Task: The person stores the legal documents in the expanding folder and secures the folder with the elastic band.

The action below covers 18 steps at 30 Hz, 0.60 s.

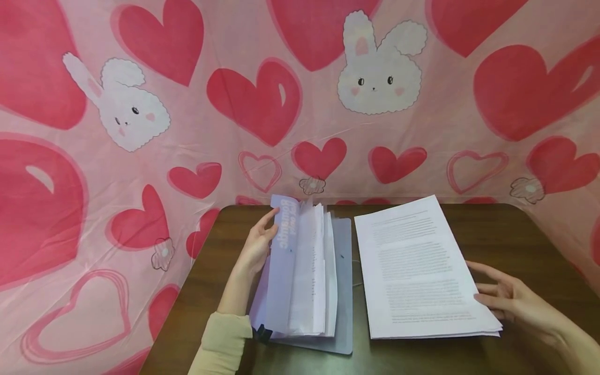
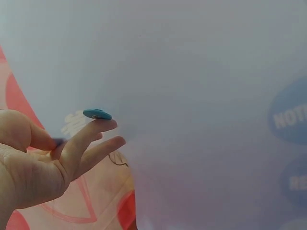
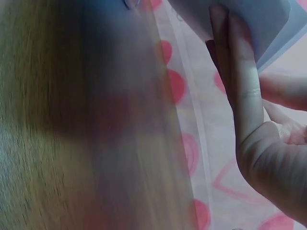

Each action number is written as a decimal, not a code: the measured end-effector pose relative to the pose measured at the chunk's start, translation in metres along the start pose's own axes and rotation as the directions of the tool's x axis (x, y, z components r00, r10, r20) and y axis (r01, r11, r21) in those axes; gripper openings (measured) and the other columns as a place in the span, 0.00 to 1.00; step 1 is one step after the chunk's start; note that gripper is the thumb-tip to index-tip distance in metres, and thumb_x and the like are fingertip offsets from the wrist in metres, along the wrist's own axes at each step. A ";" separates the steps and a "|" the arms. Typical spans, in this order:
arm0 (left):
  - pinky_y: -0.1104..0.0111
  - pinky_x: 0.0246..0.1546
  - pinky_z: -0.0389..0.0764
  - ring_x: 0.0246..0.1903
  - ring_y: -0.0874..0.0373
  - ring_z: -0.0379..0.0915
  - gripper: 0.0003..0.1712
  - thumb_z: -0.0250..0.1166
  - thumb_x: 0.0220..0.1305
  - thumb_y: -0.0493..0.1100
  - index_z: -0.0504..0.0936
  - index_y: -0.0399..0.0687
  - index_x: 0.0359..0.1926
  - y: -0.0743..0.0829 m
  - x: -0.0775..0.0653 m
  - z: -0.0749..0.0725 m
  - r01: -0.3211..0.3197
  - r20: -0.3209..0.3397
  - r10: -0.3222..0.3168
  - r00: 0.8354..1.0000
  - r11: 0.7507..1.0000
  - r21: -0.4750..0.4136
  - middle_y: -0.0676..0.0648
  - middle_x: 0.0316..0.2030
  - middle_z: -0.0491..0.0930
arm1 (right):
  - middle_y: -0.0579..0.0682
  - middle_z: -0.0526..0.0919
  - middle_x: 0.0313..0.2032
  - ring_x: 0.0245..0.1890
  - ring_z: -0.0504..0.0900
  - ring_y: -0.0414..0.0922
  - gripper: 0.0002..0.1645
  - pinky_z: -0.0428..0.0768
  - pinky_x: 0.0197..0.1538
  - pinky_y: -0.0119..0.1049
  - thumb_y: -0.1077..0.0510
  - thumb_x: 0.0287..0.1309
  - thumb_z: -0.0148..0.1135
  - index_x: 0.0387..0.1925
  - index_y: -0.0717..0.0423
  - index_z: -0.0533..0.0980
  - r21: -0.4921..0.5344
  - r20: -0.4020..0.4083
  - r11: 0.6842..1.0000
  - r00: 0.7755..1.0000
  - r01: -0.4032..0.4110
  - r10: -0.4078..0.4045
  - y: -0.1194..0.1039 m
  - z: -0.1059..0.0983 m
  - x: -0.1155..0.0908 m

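Note:
A lilac see-through folder (image 1: 280, 271) stands half open on the table, loose sheets (image 1: 313, 281) inside it. My left hand (image 1: 257, 245) holds its raised cover by the left edge. In the left wrist view, fingertips touch the cover's outer face (image 2: 201, 72) beside a teal round button (image 2: 97, 114). To the right, a stack of printed paper (image 1: 417, 276) is tilted up. My right hand (image 1: 515, 304) grips the stack's right edge, its thumb near the lower corner. In the right wrist view, fingers (image 3: 244, 86) lie against the sheets (image 3: 268, 28); part of the grip is hidden.
The brown wooden table (image 1: 201, 291) ends at a pink cloth (image 1: 323, 114) with hearts and rabbits behind it. A black clip-like piece (image 1: 262, 333) is at the folder's lower left corner. A thin string (image 1: 357, 284) shows between folder and stack.

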State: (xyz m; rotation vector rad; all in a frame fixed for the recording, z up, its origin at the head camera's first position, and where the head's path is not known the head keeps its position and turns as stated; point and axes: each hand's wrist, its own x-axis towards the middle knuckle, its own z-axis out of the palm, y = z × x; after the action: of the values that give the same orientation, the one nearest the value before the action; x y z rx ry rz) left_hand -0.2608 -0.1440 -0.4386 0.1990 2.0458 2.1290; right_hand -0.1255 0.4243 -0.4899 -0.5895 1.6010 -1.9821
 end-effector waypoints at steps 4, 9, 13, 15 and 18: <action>0.79 0.17 0.56 0.13 0.70 0.49 0.33 0.51 0.88 0.39 0.58 0.52 0.88 -0.001 -0.001 -0.001 -0.009 0.016 0.010 1.000 1.000 -0.015 0.65 0.12 0.53 | 0.46 0.88 0.66 0.53 0.94 0.49 0.49 0.93 0.49 0.43 0.76 0.82 0.37 0.81 0.21 0.63 -0.034 0.014 0.999 1.000 -0.024 0.024 -0.001 0.007 0.002; 0.78 0.23 0.60 0.13 0.71 0.52 0.33 0.50 0.89 0.39 0.57 0.51 0.88 0.000 -0.002 -0.002 -0.017 0.018 0.016 1.000 1.000 0.013 0.65 0.12 0.54 | 0.47 0.87 0.67 0.56 0.93 0.51 0.48 0.93 0.52 0.46 0.76 0.82 0.37 0.82 0.23 0.63 -0.018 0.040 1.000 0.999 -0.020 0.021 -0.001 0.013 0.005; 0.78 0.22 0.59 0.13 0.71 0.52 0.33 0.50 0.89 0.40 0.58 0.53 0.88 0.000 -0.002 -0.002 -0.015 0.015 0.015 1.000 1.000 0.015 0.65 0.13 0.53 | 0.45 0.88 0.67 0.58 0.92 0.50 0.47 0.93 0.53 0.46 0.75 0.83 0.38 0.81 0.21 0.65 -0.027 0.035 0.999 0.998 -0.042 0.043 -0.001 0.017 0.008; 0.77 0.17 0.54 0.13 0.71 0.50 0.33 0.51 0.88 0.40 0.59 0.53 0.87 0.000 -0.002 -0.002 -0.012 0.008 0.012 1.000 1.000 0.005 0.65 0.13 0.55 | 0.43 0.88 0.66 0.58 0.92 0.48 0.46 0.93 0.55 0.46 0.74 0.83 0.39 0.79 0.20 0.66 -0.028 0.029 0.997 0.997 -0.066 0.067 -0.001 0.019 0.012; 0.77 0.18 0.55 0.14 0.70 0.51 0.33 0.51 0.89 0.40 0.59 0.54 0.87 -0.001 -0.003 -0.001 -0.003 0.003 0.003 1.000 1.000 -0.005 0.64 0.14 0.56 | 0.41 0.88 0.65 0.59 0.91 0.46 0.46 0.92 0.55 0.44 0.73 0.84 0.40 0.78 0.18 0.67 -0.041 0.022 0.996 0.996 -0.084 0.085 -0.001 0.024 0.019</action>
State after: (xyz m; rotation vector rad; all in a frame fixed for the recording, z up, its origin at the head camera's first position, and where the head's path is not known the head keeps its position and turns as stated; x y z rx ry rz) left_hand -0.2580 -0.1454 -0.4399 0.2041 2.0396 2.1342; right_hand -0.1253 0.3948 -0.4839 -0.5495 1.6279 -1.8780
